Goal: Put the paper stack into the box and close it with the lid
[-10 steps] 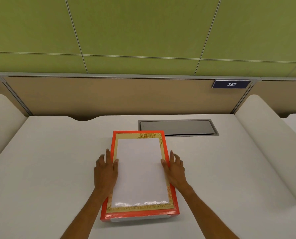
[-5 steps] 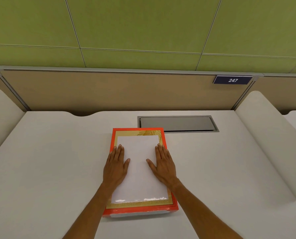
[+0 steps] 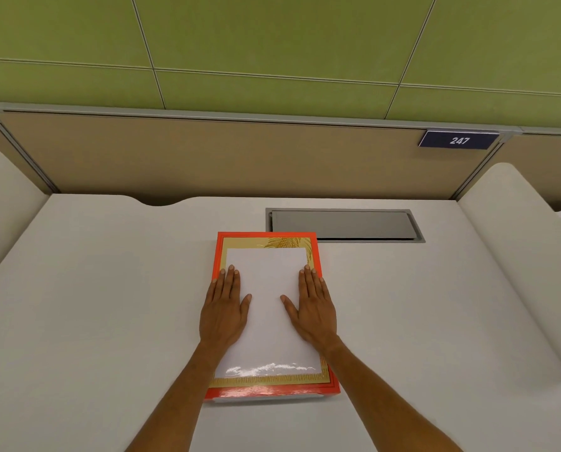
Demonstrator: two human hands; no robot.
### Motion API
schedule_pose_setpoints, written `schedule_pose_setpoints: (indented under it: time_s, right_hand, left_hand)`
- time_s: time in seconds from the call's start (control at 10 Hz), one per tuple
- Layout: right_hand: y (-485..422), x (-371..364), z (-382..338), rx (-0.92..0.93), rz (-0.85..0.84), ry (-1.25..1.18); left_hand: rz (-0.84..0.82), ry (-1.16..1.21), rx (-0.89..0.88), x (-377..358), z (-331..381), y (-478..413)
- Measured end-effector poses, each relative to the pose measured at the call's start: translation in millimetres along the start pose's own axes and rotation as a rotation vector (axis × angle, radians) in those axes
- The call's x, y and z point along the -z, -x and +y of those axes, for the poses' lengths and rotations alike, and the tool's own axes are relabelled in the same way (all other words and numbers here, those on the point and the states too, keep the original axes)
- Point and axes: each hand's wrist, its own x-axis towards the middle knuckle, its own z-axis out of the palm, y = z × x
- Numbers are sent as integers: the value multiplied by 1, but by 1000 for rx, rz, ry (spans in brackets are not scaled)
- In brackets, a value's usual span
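Pressing lid [image 3: 269,383] flat: left hand [image 3: 224,311], right hand [image 3: 312,309] palms down, fingers [image 3: 230,278] extended, gripping nothing.

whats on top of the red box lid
Both hands lie flat, palms down, on the lid: left hand near its left edge, right hand near its right. Nothing else sits on it. The lid hides whatever is inside the box.

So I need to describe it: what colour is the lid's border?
Red-orange outer edge on the lid, with a gold inner band; head view.
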Motion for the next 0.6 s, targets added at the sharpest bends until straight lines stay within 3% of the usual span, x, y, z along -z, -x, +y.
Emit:
schedule_pose_setpoints:
  time_s: [0.6]
  right_hand:
    - [5, 16, 3, -18, 11, -125]
  left_hand:
    - [4, 96, 28, 13, 12, 4]
